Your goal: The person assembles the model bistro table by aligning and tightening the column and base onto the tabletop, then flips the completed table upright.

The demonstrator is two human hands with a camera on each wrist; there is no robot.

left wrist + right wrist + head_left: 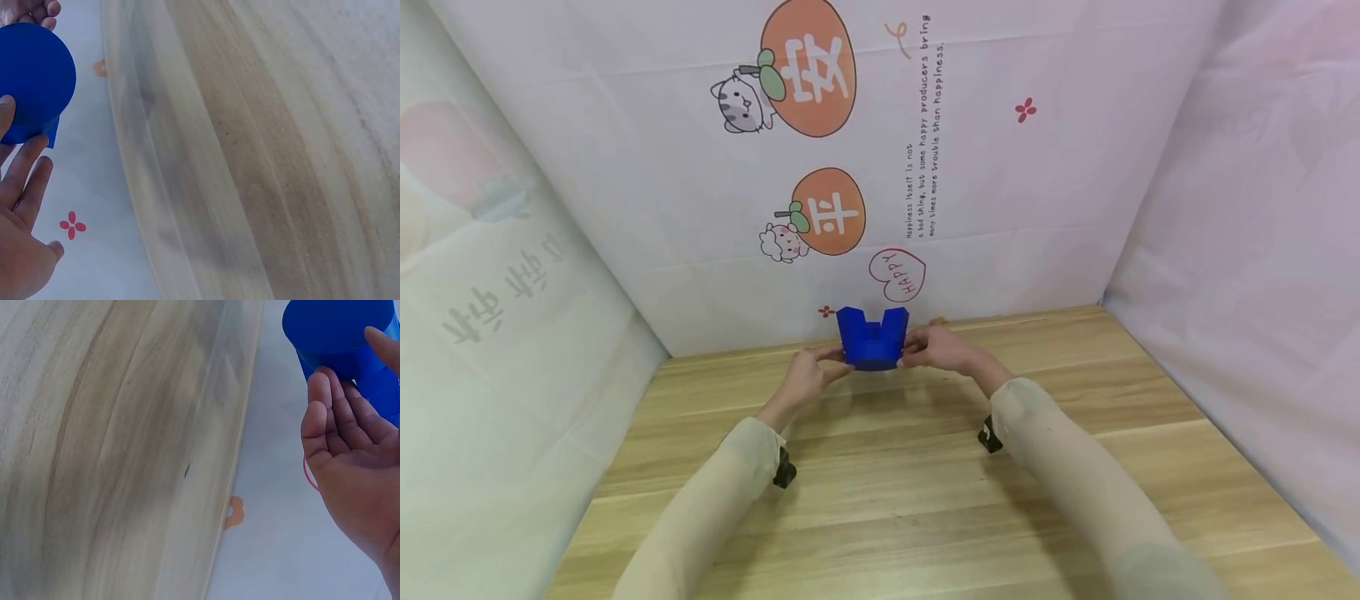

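Observation:
A blue piece with a round flat base and upright blocky prongs (874, 348) is held over the far edge of the table, prongs up. My left hand (803, 379) grips it from the left side, thumb toward the base. From the right, my right hand (946, 350) holds the opposite side. In the left wrist view the flat disc underside (37, 72) faces the camera, with a thumb across it and fingers at its lower edge. The right wrist view has the fingers (340, 415) under the rim and the thumb over the disc.
The wooden table (880, 483) spreads out in front of me. Right behind the piece rises a white printed cloth (992, 183), and more cloth hangs at the left (512, 400) and right (1240, 250). Small black cameras (785, 469) sit at both wrists.

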